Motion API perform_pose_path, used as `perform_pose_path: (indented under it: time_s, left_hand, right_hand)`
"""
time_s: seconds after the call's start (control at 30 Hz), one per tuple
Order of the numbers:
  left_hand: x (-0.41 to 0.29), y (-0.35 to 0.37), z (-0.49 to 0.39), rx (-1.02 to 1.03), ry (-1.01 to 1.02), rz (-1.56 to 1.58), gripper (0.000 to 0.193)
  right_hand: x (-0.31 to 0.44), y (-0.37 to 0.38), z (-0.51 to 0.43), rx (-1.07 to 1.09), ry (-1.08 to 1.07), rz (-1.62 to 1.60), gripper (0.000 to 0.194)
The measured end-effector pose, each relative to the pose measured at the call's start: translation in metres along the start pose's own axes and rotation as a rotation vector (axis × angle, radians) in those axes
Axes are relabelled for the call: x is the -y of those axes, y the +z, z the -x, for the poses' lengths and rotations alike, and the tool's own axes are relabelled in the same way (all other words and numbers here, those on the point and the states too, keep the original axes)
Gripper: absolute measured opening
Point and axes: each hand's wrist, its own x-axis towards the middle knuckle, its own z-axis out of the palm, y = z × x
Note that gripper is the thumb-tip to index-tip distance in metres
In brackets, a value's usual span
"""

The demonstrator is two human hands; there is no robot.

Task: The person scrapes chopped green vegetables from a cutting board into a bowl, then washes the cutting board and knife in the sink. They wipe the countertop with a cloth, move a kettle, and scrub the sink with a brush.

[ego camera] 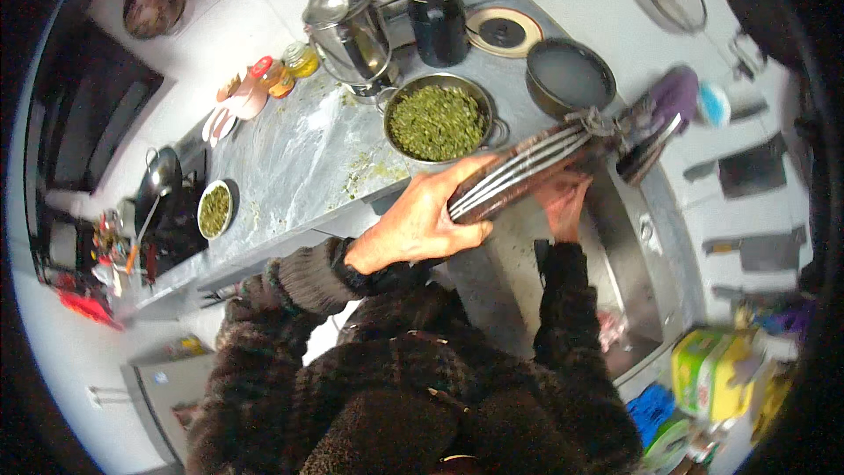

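My left hand (428,211) grips the near end of a long dark brown object with pale stripes (521,175), whose kind I cannot tell. It slants up to the right over the sink, with a knobby part near its far end. Beneath it is my right hand (564,201), blurred and partly hidden, so its grip does not show. A two-handled steel pan (390,138) of chopped greens (435,120) stands on the counter just beyond my left hand. Right of the pan sits a dark pot (570,76) with cloudy contents. A white bowl of greens (215,210) rests further left.
Behind the pan stand a steel container (353,33) and a black canister (436,23). Jars (300,61) line the wall side. A wok (158,178) sits at the left. The steel sink (633,264) lies below my right arm; cleavers (755,168) hang at the right.
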Motion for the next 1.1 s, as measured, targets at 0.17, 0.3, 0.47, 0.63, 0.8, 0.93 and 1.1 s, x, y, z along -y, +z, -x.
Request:
perform_pose_path:
  time_s: [0.17,0.3,0.47,0.63,0.8,0.93,1.1]
  left_hand:
    - [0.020,-0.016,0.048,-0.079,-0.256,-0.151,0.054]
    - [0.044,-0.016,0.084,-0.104,-0.466,-0.109,0.056]
    - [0.066,-0.010,0.091,-0.182,-0.342,-0.078,0.054]
    - [0.073,-0.011,0.097,-0.149,-0.408,-0.011,0.053]
    - [0.098,-0.025,0.112,-0.142,-0.399,0.040,0.053]
    - [0.115,-0.035,0.123,-0.143,-0.342,0.110,0.052]
    - [0.130,-0.044,0.127,0.024,-0.380,0.140,0.048]
  right_hand:
    - [0.006,-0.001,0.010,0.052,0.055,-0.019,0.058]
    - [0.007,-0.013,0.020,0.003,0.044,0.046,0.055]
    - [0.002,-0.032,0.016,-0.033,0.061,-0.014,0.064]
    - [0.003,-0.026,0.029,-0.222,-0.094,-0.038,0.065]
    - [0.009,-0.006,0.040,-0.168,-0.125,-0.128,0.066]
    - [0.007,0.012,0.046,-0.115,-0.195,0.172,0.072]
    - [0.001,0.047,0.061,-0.267,-0.392,0.365,0.074]
